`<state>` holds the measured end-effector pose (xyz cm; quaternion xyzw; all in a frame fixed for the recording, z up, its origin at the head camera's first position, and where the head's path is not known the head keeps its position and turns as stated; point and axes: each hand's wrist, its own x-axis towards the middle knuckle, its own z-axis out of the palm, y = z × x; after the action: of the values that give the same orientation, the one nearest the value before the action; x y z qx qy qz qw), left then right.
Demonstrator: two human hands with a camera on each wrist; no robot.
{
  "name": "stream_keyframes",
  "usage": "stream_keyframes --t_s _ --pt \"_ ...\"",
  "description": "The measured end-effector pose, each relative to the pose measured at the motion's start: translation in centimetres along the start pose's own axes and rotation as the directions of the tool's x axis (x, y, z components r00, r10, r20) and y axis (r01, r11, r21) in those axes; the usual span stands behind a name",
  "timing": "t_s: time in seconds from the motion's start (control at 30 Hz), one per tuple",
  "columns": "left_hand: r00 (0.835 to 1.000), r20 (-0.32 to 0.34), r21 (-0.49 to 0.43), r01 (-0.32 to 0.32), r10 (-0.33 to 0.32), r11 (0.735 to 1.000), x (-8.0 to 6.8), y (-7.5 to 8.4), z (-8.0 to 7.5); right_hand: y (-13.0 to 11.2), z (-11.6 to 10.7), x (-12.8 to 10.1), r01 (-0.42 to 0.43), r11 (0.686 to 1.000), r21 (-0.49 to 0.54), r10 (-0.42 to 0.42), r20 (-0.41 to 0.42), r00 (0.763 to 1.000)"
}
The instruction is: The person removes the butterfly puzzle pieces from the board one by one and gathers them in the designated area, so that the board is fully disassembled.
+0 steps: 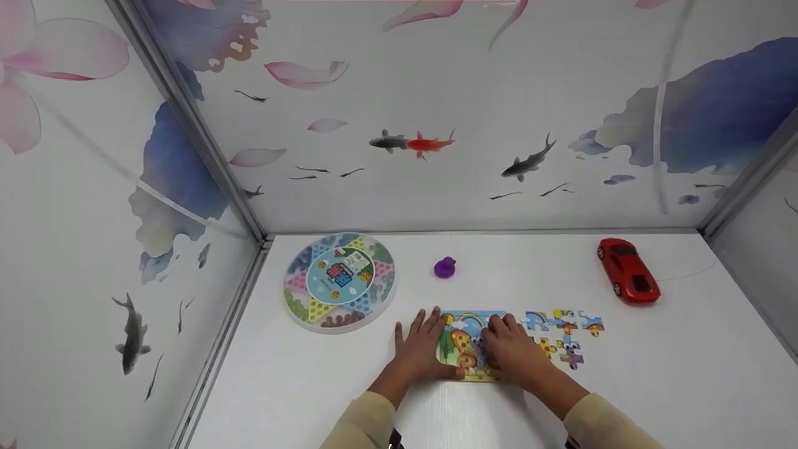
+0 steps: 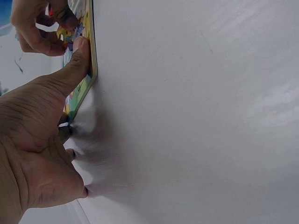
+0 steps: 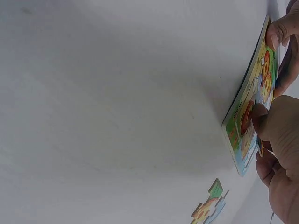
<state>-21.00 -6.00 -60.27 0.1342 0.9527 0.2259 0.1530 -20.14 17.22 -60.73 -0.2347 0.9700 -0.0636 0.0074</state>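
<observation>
A jigsaw puzzle board [image 1: 462, 342] with a bright cartoon picture lies flat on the white table. My left hand [image 1: 419, 354] is spread at its left edge, fingers straight; the thumb [image 2: 77, 63] rests on the board's near edge in the left wrist view. Over the right part of the board is my right hand [image 1: 516, 354], its fingers bent. In the right wrist view it pinches a small puzzle piece [image 3: 260, 146] between thumb and fingers, close over the board. The hand covers most of that piece. Several loose puzzle pieces [image 1: 566, 320] lie just right of the board.
A round Chinese checkers case [image 1: 340, 284] lies at the back left. Behind the board sits a small purple rubber duck [image 1: 444, 268]. A red toy car [image 1: 628, 272] stands at the back right. Printed panels [image 1: 461, 206] wall the table [image 1: 280, 399] at the back and sides.
</observation>
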Motion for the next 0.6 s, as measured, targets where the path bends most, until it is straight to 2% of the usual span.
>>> stream_keyframes --t_s 0.23,0.6 --pt "1.0 -0.008 -0.012 -0.01 0.01 1.0 0.1 -0.2 0.1 1.4 -0.1 -0.9 0.102 0.995 0.008 -0.101 -0.075 0.992" --pt "1.0 -0.016 -0.045 -0.013 0.012 0.999 -0.1 0.0 0.0 6.0 -1.1 -3.7 0.08 0.99 0.114 -0.064 -0.138 0.988"
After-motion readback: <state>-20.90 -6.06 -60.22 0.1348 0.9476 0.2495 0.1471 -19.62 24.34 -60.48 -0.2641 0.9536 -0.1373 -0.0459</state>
